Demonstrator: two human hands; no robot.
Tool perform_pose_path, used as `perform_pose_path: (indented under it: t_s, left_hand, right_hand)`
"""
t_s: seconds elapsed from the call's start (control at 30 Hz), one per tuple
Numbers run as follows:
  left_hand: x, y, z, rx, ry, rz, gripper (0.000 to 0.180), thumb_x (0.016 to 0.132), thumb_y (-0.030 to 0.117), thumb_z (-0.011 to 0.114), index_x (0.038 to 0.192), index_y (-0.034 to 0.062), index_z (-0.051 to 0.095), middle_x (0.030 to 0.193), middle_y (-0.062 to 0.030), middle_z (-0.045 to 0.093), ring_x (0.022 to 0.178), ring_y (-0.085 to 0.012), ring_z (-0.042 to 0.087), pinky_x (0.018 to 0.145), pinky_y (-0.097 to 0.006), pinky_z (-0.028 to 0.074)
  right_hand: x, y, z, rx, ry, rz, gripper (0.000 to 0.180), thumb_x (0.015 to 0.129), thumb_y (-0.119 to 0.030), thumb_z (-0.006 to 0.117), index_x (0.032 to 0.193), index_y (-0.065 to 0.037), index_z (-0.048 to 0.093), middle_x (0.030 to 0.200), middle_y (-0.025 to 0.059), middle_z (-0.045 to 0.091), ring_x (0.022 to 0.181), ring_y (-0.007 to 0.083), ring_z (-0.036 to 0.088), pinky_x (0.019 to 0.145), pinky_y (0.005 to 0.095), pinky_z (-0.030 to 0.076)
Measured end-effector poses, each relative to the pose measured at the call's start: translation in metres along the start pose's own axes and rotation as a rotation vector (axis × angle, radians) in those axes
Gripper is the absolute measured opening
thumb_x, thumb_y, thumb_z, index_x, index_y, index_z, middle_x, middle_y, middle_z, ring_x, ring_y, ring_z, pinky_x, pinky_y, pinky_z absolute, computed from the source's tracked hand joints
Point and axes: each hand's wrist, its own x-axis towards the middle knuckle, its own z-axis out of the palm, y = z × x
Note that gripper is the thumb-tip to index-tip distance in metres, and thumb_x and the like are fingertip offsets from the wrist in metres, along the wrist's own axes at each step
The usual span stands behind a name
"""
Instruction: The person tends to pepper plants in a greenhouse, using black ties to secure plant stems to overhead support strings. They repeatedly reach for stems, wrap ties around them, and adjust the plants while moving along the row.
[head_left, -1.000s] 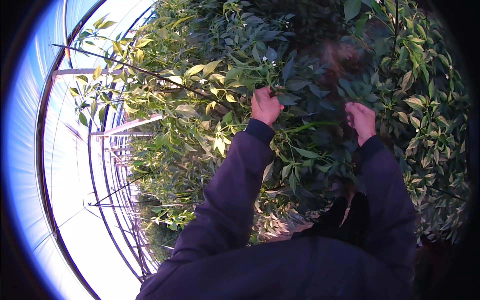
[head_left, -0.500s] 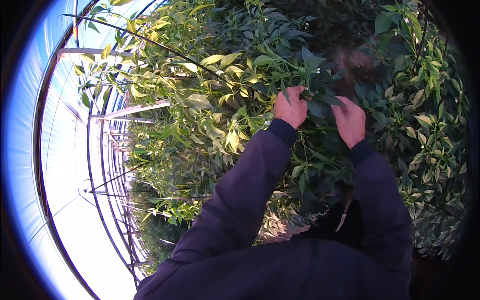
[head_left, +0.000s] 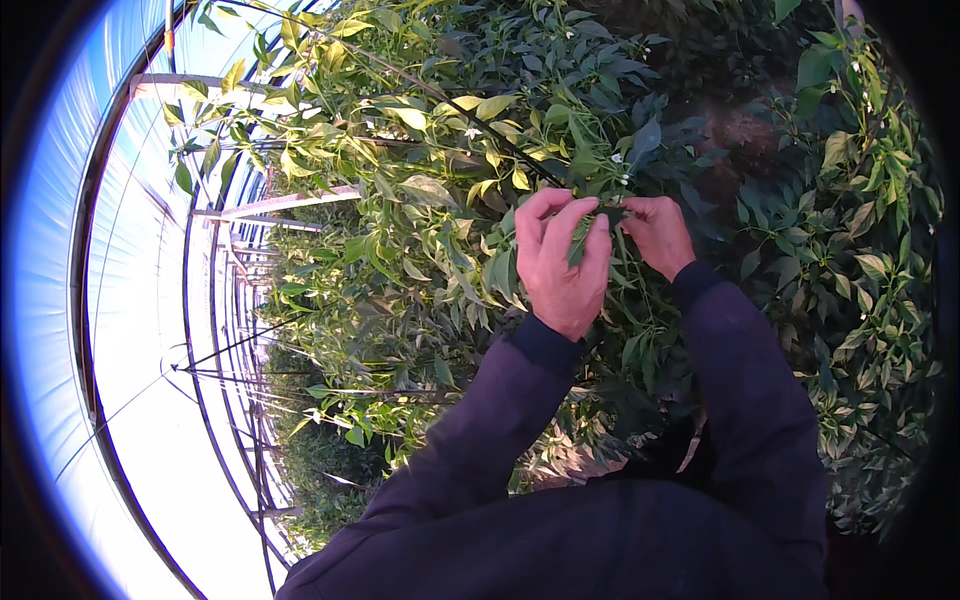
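Both my hands are in among a leafy green pepper plant (head_left: 590,130) with small white flowers. My left hand (head_left: 560,270) is curled, its thumb and fingers bent round a leafy shoot with a dark green leaf showing between them. Close beside it, my right hand (head_left: 660,237) pinches the same greenery between thumb and fingertips. The exact spot gripped is partly hidden by leaves and fingers. A dark cord (head_left: 430,88) slants down through the foliage and ends near my left fingertips.
Another row of pepper plants (head_left: 870,270) stands on the right, across a strip of brown soil (head_left: 740,135). On the left are the pale plastic wall (head_left: 130,350) of a greenhouse, its dark curved frame (head_left: 82,290) and a light wooden beam (head_left: 285,203).
My left hand has turned and lowered slightly, its curled fingers now facing up. The right hand has moved left, close to it, and closed into a pinch. The view has shifted a little.
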Motion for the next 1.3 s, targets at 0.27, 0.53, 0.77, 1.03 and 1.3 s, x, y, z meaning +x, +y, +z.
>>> perform_pose_path:
  t_s: [0.27,0.53,0.77,1.03,1.3]
  left_hand:
    - [0.017,-0.060,-0.009,-0.634,0.028,-0.727,0.022,0.108,0.011,0.050,0.125,0.0004,0.060,0.116,-0.0069,0.063,0.099,-0.0157,0.066,0.087,-0.033,0.058]
    - [0.036,-0.075,-0.016,-0.428,-0.411,-0.807,0.038,0.096,0.013,0.071,0.125,-0.0100,0.060,0.097,-0.0105,0.070,0.058,-0.0089,0.061,0.047,-0.024,0.045]
    - [0.043,-0.102,-0.006,0.012,-0.526,-0.593,0.033,0.088,0.029,0.080,0.089,-0.0033,0.075,0.066,-0.0131,0.068,0.059,-0.0214,0.062,0.064,-0.042,0.051]
    - [0.026,-0.094,-0.006,-0.345,-0.399,-0.799,0.015,0.097,0.012,0.071,0.093,-0.0013,0.075,0.067,0.0016,0.062,0.056,-0.0050,0.051,0.050,-0.025,0.040]
    - [0.015,-0.067,-0.013,-0.411,-0.343,-0.842,0.016,0.097,0.013,0.071,0.088,-0.0002,0.072,0.067,0.0028,0.061,0.054,-0.0051,0.050,0.050,-0.024,0.040]
  right_hand:
    - [0.015,-0.008,0.027,0.005,0.020,-0.031,0.022,0.090,-0.018,0.072,0.103,-0.001,0.077,0.066,0.0136,0.065,0.060,0.0166,0.061,0.061,0.0346,0.048]
    - [0.019,-0.027,0.037,-0.165,0.095,0.095,0.023,0.088,-0.025,0.075,0.101,-0.006,0.080,0.071,0.0197,0.067,0.062,0.0322,0.065,0.063,0.0393,0.050]
    - [0.015,-0.024,0.040,-0.189,0.060,0.072,0.021,0.089,-0.024,0.075,0.097,-0.005,0.080,0.070,0.0183,0.068,0.062,0.0285,0.066,0.064,0.0390,0.051]
    - [-0.001,-0.010,0.039,0.446,0.063,0.035,0.028,0.093,-0.014,0.073,0.111,0.007,0.073,0.094,0.0056,0.076,0.085,0.0102,0.066,0.077,0.0283,0.052]
    - [-0.021,-0.015,0.028,0.345,0.092,-0.032,0.017,0.095,-0.009,0.072,0.105,0.005,0.076,0.087,0.0031,0.073,0.078,0.0066,0.062,0.072,0.0247,0.051]
